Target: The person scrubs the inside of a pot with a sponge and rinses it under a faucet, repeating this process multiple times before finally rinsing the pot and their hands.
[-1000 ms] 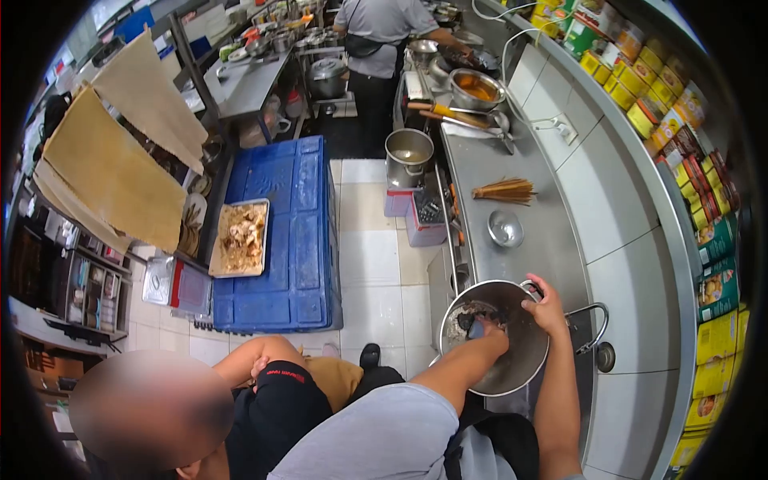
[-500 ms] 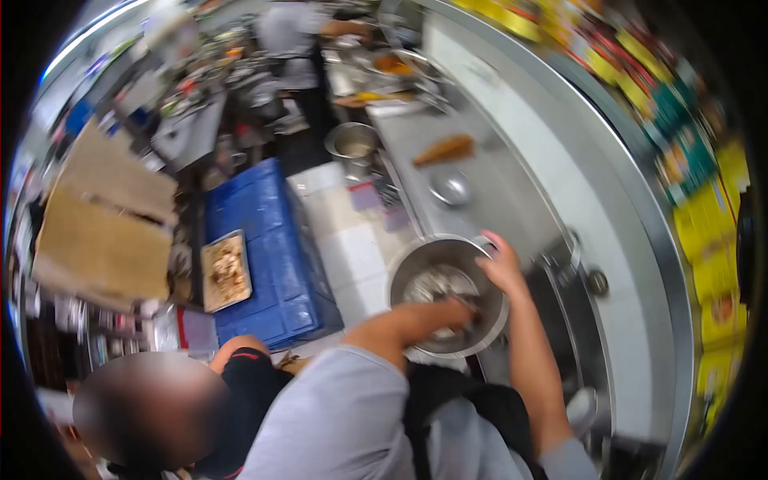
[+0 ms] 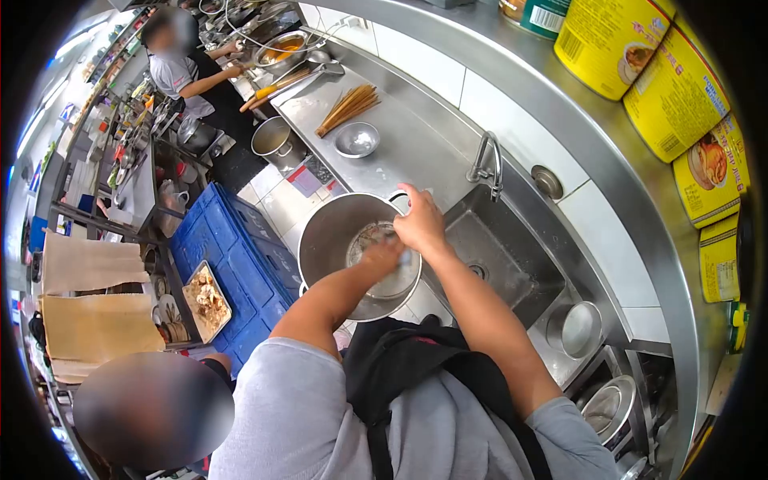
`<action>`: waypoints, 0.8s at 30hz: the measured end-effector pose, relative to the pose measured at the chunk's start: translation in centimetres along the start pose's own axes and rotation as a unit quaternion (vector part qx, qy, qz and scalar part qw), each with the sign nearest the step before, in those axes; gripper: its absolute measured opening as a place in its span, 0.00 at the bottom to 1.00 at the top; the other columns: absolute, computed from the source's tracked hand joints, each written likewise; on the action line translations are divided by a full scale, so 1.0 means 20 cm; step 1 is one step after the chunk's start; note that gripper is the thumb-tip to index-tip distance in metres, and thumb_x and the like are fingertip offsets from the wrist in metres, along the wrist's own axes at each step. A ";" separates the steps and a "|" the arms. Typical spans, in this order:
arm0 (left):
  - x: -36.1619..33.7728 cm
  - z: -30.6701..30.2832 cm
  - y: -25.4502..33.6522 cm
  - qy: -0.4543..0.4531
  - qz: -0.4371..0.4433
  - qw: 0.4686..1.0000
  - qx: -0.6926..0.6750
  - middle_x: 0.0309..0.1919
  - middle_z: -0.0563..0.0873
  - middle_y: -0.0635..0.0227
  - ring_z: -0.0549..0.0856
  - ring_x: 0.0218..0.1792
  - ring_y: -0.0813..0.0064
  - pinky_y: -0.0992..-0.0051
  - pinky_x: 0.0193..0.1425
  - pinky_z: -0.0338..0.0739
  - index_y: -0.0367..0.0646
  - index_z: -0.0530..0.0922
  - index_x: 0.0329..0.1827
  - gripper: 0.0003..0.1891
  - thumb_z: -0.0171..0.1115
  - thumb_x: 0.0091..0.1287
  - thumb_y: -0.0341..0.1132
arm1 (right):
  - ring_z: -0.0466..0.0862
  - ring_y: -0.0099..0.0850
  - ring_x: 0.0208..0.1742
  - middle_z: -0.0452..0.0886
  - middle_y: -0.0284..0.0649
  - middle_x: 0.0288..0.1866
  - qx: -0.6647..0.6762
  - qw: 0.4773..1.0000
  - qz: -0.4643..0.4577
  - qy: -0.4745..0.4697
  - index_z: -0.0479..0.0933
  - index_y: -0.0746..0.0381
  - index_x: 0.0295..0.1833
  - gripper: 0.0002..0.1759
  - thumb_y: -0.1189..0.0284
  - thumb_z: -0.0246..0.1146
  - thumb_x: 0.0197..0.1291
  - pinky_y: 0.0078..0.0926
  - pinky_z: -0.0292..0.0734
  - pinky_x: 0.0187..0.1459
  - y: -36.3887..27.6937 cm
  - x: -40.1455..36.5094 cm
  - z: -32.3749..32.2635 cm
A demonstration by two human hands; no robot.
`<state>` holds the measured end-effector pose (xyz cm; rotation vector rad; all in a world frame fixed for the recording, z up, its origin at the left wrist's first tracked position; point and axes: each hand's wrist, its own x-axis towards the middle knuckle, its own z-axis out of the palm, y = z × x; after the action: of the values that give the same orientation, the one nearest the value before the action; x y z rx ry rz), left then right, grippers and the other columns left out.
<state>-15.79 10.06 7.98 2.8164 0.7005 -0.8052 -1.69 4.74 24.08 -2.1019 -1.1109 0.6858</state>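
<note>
A large steel stockpot (image 3: 322,228) is tilted towards me at the counter's edge, with whitish suds or water inside at the bottom. My right hand (image 3: 419,219) is closed around the pot's side handle at the rim. Inside the pot, my left hand (image 3: 384,258) presses low against the inner wall. Its fingers look curled, and a greyish thing shows beside them, too blurred to name. The sink (image 3: 500,260) with its tap (image 3: 486,168) lies just right of the pot.
On the steel counter (image 3: 416,148) are a metal bowl (image 3: 357,140) and a bundle of thin sticks (image 3: 349,109). A blue chest (image 3: 240,272) bears a tray of food pieces (image 3: 210,314). One co-worker (image 3: 188,80) stands at the back; another person is close at lower left. Yellow cans (image 3: 616,48) line the shelf.
My view has swung, so the pot now appears further left and the sink shows. My left hand has shifted within the pot; my right hand still grips the handle.
</note>
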 end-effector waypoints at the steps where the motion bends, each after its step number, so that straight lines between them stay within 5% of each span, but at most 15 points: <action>1: 0.03 0.03 -0.08 0.047 -0.050 0.998 -0.012 0.80 0.57 0.58 0.66 0.74 0.43 0.48 0.69 0.72 0.46 0.58 0.79 0.35 0.58 0.69 0.36 | 0.79 0.49 0.60 0.75 0.48 0.60 0.008 1.000 0.000 -0.004 0.71 0.47 0.70 0.37 0.72 0.64 0.50 0.44 0.75 0.61 0.00 0.00 -0.01; 4: 0.03 0.02 -0.07 0.088 -0.063 0.993 -0.039 0.76 0.63 0.59 0.71 0.70 0.45 0.49 0.66 0.75 0.46 0.63 0.75 0.34 0.63 0.65 0.36 | 0.79 0.50 0.60 0.75 0.49 0.60 0.020 1.000 -0.001 -0.009 0.71 0.48 0.70 0.37 0.72 0.65 0.50 0.44 0.75 0.61 -0.01 -0.02 0.00; 6: 0.04 -0.13 0.07 -0.050 -0.003 0.994 -0.092 0.71 0.68 0.60 0.76 0.67 0.53 0.46 0.65 0.75 0.46 0.64 0.73 0.38 0.70 0.58 0.35 | 0.80 0.50 0.59 0.76 0.49 0.60 0.023 1.000 0.000 0.004 0.71 0.48 0.70 0.37 0.73 0.65 0.50 0.44 0.75 0.61 0.01 -0.01 0.00; 7: 0.01 -0.17 0.15 -0.036 0.008 0.995 -0.098 0.71 0.68 0.60 0.76 0.67 0.55 0.45 0.65 0.74 0.46 0.65 0.72 0.38 0.70 0.58 0.34 | 0.82 0.44 0.54 0.79 0.46 0.50 0.018 0.999 -0.015 0.042 0.75 0.49 0.66 0.33 0.73 0.67 0.50 0.40 0.77 0.56 0.02 -0.01 0.02; 12: 0.01 -0.10 -0.02 0.088 0.096 0.985 -0.112 0.73 0.66 0.60 0.74 0.68 0.54 0.44 0.68 0.71 0.45 0.67 0.71 0.38 0.71 0.55 0.33 | 0.82 0.44 0.53 0.79 0.46 0.51 0.022 0.998 -0.042 0.038 0.74 0.49 0.66 0.34 0.73 0.67 0.50 0.40 0.77 0.56 0.07 0.02 0.01; 14: 0.04 -0.08 -0.06 0.097 0.004 0.992 -0.081 0.73 0.64 0.57 0.71 0.69 0.51 0.44 0.70 0.69 0.44 0.67 0.70 0.37 0.72 0.54 0.34 | 0.81 0.46 0.54 0.78 0.46 0.54 0.027 0.999 -0.019 0.031 0.73 0.51 0.67 0.35 0.73 0.64 0.49 0.40 0.76 0.56 0.07 0.01 0.00; 16: 0.18 0.10 -0.08 0.151 0.057 0.985 -0.066 0.71 0.63 0.52 0.71 0.69 0.49 0.44 0.70 0.70 0.42 0.68 0.69 0.36 0.71 0.54 0.32 | 0.81 0.44 0.53 0.78 0.46 0.52 0.020 0.999 -0.007 0.036 0.74 0.51 0.67 0.34 0.73 0.64 0.49 0.39 0.76 0.55 0.05 0.00 -0.02; 19: 0.11 -0.01 0.08 0.033 0.159 0.979 -0.125 0.68 0.66 0.49 0.72 0.69 0.51 0.45 0.69 0.71 0.42 0.66 0.71 0.36 0.67 0.56 0.30 | 0.81 0.44 0.53 0.78 0.45 0.50 0.045 0.998 -0.008 0.051 0.75 0.51 0.66 0.33 0.73 0.64 0.49 0.39 0.76 0.55 0.07 -0.01 -0.01; 24: 0.07 0.00 0.04 0.094 0.098 0.990 -0.038 0.68 0.67 0.53 0.69 0.71 0.53 0.41 0.68 0.69 0.41 0.63 0.73 0.30 0.57 0.66 0.32 | 0.82 0.44 0.52 0.79 0.45 0.51 0.044 0.997 -0.017 0.057 0.75 0.51 0.66 0.32 0.73 0.63 0.50 0.40 0.76 0.55 0.06 -0.01 0.00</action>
<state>-14.37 9.84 7.22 2.8583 0.4570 -0.4754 -1.12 4.10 23.10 -2.0172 -1.0320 0.5811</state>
